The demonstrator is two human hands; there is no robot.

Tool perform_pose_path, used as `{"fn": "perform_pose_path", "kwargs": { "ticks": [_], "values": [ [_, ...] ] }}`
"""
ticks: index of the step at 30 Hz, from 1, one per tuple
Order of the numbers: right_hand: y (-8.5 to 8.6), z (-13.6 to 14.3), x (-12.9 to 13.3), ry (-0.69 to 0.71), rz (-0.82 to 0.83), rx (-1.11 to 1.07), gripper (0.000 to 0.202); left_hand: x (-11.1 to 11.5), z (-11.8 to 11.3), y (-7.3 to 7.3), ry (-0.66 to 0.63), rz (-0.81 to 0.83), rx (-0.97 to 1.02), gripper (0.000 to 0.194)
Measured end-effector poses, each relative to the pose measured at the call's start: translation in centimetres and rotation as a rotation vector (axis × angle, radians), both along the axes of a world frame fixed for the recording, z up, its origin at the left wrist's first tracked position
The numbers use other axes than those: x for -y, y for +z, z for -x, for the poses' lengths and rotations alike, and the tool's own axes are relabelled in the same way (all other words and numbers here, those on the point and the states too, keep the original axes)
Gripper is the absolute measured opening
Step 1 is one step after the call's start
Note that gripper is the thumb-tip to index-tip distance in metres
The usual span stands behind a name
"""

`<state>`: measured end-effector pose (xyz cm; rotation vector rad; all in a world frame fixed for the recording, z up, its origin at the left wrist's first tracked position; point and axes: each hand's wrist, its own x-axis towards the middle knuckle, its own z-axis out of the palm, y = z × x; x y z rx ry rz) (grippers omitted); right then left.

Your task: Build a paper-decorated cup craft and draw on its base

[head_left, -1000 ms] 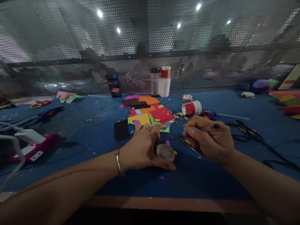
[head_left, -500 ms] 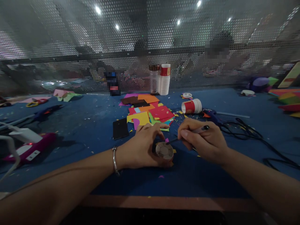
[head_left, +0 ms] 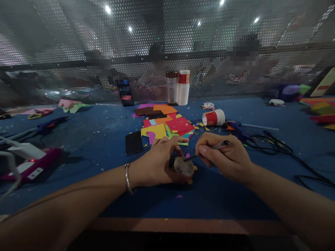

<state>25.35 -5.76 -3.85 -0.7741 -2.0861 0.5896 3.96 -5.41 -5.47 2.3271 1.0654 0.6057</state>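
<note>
A small round grey-brown piece (head_left: 183, 167), its top marked with dark lines round a plain centre, sits low on the blue table. My left hand (head_left: 163, 162) grips it from the left, thumb at the near side and fingers curled over the far side. In my right hand (head_left: 223, 155) is a pen (head_left: 216, 145), pinched between thumb and fingers. The pen's tip meets the far edge of the round top. Bits of yellow and orange paper show beside and under the piece.
Coloured paper sheets (head_left: 180, 125) lie beyond my hands, a black card (head_left: 134, 143) left of them. Tipped paper cups (head_left: 214, 118) and a glue gun (head_left: 237, 129) with its black cable are at right. A purple power strip (head_left: 49, 161) stands left; a bottle (head_left: 171, 89) and stacked cups (head_left: 183, 90) stand behind.
My right hand and the pen have shifted slightly left, with the tip moving along the far rim of the round top. My left hand keeps its grip.
</note>
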Motion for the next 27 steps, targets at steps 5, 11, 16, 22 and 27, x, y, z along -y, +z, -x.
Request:
{"fn": "perform_pose_path", "kwargs": {
  "ticks": [5, 11, 16, 22, 27],
  "values": [
    [-0.04, -0.04, -0.17, 0.047, -0.004, -0.003, 0.021, -0.07, -0.08, 0.06, -0.005, 0.017, 0.004, 0.078],
    [-0.16, 0.00, -0.27, 0.036, 0.000, 0.023, 0.021, -0.16, -0.06, -0.03, -0.010, 0.007, 0.003, 0.072],
    [-0.21, 0.33, -0.23, 0.069, -0.031, -0.017, 0.021, -0.17, -0.02, -0.07, -0.018, 0.002, 0.016, 0.072],
    [-0.28, 0.32, -0.10, 0.100, -0.036, -0.023, 0.021, -0.14, -0.02, -0.09, -0.017, 0.024, 0.001, 0.074],
    [0.06, 0.23, 0.09, 0.093, 0.007, -0.020, 0.024, -0.20, 0.10, -0.23, -0.009, 0.014, -0.008, 0.078]
  ]
}}
